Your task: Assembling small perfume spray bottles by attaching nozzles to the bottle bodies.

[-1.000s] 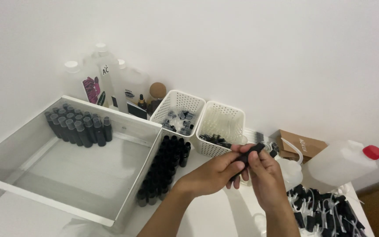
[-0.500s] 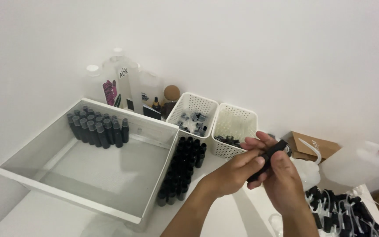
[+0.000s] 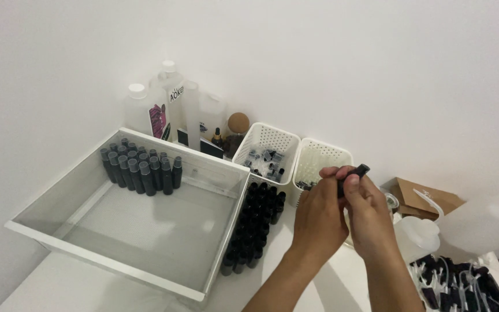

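Both my hands meet above the table's middle, gripping one small black bottle [image 3: 353,173] between them. My left hand [image 3: 317,216] holds its body from the left; my right hand [image 3: 371,216] pinches its top end, which sticks out up and to the right. Just left of my hands several uncapped black bottles [image 3: 255,228] stand in rows on the table. Capped black bottles [image 3: 140,167] stand in the far corner of a large clear bin [image 3: 128,231].
Two white perforated baskets [image 3: 265,151] [image 3: 323,162] with small parts stand behind my hands. Tall white bottles [image 3: 171,107] line the wall. A brown paper bag [image 3: 423,196], a white jug [image 3: 480,222] and black spray pumps [image 3: 463,283] lie at right.
My hands have risen a little with the bottle and turned it more upright. The view has shifted, so the bin and baskets sit further right and lower in the frame.
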